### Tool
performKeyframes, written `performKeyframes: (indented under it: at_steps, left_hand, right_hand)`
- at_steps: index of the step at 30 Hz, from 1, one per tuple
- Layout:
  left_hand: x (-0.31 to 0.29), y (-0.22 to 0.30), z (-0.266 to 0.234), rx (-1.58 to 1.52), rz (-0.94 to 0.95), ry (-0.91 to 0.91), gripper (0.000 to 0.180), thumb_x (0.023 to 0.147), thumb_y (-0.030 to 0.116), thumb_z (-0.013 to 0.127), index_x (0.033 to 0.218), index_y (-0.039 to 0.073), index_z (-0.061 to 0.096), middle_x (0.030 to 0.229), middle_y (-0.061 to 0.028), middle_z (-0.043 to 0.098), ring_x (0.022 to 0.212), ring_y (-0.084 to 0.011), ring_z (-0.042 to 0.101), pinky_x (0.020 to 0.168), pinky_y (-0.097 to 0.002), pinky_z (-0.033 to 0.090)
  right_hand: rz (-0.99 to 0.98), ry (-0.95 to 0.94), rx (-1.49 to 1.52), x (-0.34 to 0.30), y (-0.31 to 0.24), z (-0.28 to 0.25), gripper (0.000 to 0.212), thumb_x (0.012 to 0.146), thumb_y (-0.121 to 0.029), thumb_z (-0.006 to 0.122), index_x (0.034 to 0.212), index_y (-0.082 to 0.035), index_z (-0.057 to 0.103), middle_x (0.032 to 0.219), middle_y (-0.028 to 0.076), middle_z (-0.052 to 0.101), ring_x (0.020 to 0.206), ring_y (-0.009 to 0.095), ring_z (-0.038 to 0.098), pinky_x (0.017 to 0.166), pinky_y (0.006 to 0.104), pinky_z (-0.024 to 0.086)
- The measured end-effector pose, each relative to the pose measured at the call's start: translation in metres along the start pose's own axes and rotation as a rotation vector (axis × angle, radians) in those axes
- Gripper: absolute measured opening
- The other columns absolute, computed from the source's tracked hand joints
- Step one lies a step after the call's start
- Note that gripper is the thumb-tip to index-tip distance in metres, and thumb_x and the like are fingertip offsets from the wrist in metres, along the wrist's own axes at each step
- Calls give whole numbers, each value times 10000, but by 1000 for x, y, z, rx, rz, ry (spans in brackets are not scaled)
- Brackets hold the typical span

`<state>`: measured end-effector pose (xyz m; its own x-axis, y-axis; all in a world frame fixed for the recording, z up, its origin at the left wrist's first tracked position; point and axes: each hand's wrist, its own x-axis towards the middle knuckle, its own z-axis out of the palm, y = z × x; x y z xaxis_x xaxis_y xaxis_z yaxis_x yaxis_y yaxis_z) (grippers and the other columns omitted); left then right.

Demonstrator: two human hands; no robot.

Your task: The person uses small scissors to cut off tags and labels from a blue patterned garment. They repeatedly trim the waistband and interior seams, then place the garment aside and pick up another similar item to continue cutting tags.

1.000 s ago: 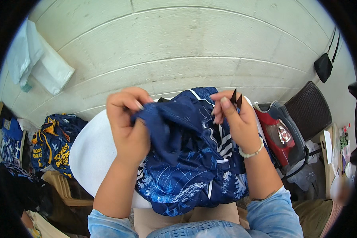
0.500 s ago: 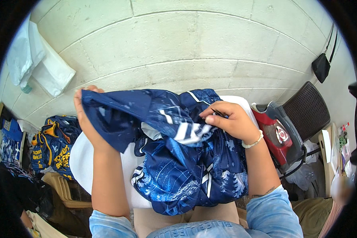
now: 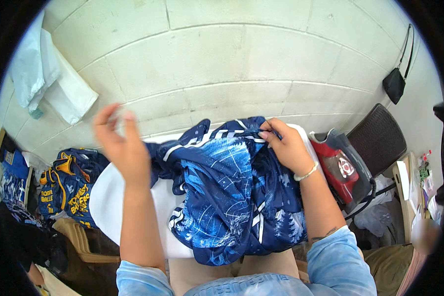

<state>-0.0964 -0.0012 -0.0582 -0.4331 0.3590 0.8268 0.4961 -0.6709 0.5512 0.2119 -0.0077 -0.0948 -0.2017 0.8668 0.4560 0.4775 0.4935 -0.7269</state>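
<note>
Nearest, lower centre: pale trousers below the edge of the work. Just beyond, centre of frame: a dark-blue printed garment with white stripes, bunched on a white counter whose rounded end shows at left. Whether the heap is one piece or several: cannot tell.

Right hand, right of centre: thumb and fingers closed in a pinch on a striped upper edge of the garment. Anything else tucked in the palm: cannot tell. Left hand, left of centre: raised and blurred, fingers loosely curled with thumb apart, nothing visible in its grasp; apart from the garment by all appearance.

Step in hand (judgement): arranging the cloth, one side held by the right. Next move probably calls for the left to take up an edge while the right keeps its pinch, so the folds can be opened without slipping.

Farther, right: red-and-grey iron, just beside the counter's right end or on it, unclear; dark chair back beyond. Left: yellow-trimmed clothes in a pile. Farthest: pale block wall, plastic bags upper left, black pouch upper right.
</note>
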Motion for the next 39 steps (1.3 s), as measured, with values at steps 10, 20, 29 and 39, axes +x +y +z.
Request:
performKeyframes:
  at_steps: [10, 20, 29, 39]
  left_hand:
    - [-12, 21, 0, -717, -552, -600, 189, 984, 236, 574, 1060, 64, 586, 884, -17, 647, 797, -105, 623, 711, -259, 521]
    - [38, -24, -38, -567, -699, -6, 354, 968, 334, 564, 1111, 10, 575, 997, -111, 648, 885, -211, 646, 800, -320, 525]
    - [-29, 39, 2, -283, -213, -588, 367, 825, 140, 750, 1126, 53, 559, 1035, -63, 596, 860, -152, 579, 725, -275, 486]
    - [-39, 49, 22, -211, -266, -612, 373, 835, -16, 691, 1160, 45, 517, 948, -110, 651, 851, -167, 633, 774, -283, 497]
  right_hand:
    - [-297, -235, -42, 51, -108, -2, 219, 788, -118, 752, 959, -31, 648, 786, 52, 633, 606, 117, 422, 570, 268, 392]
    - [-118, -231, 132, 55, -72, 1, 186, 819, -101, 694, 974, -1, 675, 756, -5, 607, 679, 87, 518, 622, 244, 428]
    - [-24, -141, 445, 50, -86, 6, 121, 863, -117, 716, 929, -24, 677, 766, -51, 590, 684, 25, 497, 612, 200, 399]
    - [-139, 58, 127, 51, -77, 3, 119, 831, -122, 744, 868, -28, 681, 738, -49, 556, 677, 31, 445, 591, 206, 369]
